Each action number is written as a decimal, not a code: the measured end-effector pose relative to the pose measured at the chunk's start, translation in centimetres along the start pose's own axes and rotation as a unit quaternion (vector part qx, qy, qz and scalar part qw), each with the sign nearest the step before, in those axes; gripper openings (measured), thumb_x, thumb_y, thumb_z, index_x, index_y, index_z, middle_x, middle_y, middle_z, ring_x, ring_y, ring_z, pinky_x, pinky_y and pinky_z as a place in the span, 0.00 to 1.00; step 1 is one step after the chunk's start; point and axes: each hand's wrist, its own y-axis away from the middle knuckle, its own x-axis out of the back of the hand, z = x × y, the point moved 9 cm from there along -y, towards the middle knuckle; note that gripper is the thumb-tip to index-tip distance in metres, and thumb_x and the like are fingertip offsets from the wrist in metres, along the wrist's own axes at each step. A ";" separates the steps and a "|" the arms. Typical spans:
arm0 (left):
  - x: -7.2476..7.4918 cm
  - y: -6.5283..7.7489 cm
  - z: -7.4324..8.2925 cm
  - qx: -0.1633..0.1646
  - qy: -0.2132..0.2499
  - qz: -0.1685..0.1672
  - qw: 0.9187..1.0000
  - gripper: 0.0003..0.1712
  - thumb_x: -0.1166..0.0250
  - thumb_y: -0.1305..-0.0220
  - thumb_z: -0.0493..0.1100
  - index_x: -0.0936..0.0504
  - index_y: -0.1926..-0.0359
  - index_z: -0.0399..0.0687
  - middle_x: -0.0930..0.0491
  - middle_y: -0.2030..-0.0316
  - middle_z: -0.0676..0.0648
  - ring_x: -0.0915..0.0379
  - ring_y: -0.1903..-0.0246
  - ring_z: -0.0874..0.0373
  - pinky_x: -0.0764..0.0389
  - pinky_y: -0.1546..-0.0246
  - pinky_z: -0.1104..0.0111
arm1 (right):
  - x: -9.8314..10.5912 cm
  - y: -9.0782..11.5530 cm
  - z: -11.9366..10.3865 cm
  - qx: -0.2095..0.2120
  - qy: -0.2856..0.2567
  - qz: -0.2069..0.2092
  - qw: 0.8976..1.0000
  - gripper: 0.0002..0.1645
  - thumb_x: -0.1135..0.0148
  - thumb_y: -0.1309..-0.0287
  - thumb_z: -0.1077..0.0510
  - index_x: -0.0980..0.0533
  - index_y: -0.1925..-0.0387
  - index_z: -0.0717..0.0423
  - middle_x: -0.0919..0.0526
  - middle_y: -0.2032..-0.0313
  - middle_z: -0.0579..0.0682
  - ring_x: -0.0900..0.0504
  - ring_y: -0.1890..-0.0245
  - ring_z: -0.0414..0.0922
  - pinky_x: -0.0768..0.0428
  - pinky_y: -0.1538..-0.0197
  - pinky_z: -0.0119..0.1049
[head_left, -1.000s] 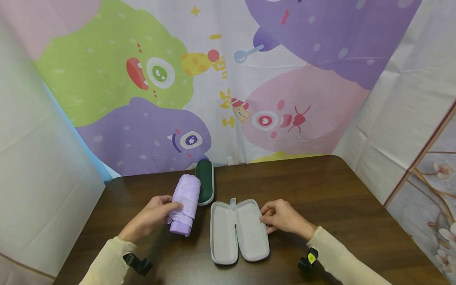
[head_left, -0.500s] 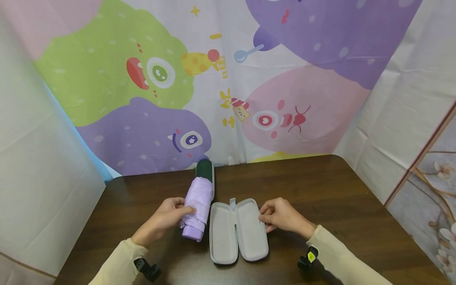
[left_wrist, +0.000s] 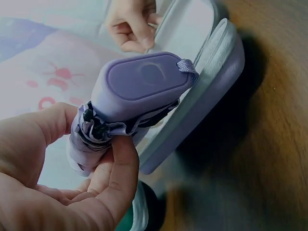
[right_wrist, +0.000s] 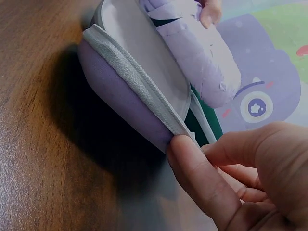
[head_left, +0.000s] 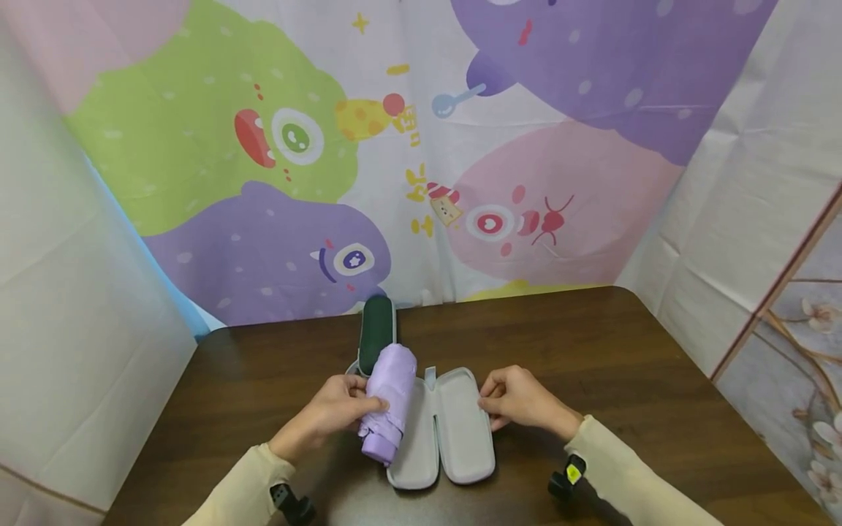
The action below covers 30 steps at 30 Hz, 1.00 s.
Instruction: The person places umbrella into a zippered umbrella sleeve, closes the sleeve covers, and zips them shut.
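A folded lilac umbrella is gripped in my left hand, thumb on top and fingers beneath. Its flat purple end with a small strap faces the left wrist camera. In the head view the umbrella overlaps the left half of an unzipped case, which lies spread open with a pale grey lining and a lilac outside. My right hand pinches the case's right rim between thumb and fingers. The right wrist view shows the zipper edge right at the fingertips.
Behind the umbrella, a dark green zippered case lies near the table's back edge. The brown wooden table meets a cartoon-printed curtain at the back, with pale cloth hanging on both sides.
My left hand has carried the umbrella rightward, from beside the open case to over its left half. The right hand stays on the case's rim.
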 end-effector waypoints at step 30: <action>-3.9 0.1 -2.3 0.057 0.034 -0.043 0.997 0.20 0.26 0.45 0.34 0.28 0.58 0.32 0.17 0.77 0.41 0.18 0.83 0.57 0.14 0.78 0.63 | -0.3 -0.2 -0.4 0.003 -0.013 0.000 1.000 0.04 0.33 0.38 0.68 0.20 0.64 0.69 0.15 0.72 0.56 0.14 0.79 0.43 0.12 0.71 0.40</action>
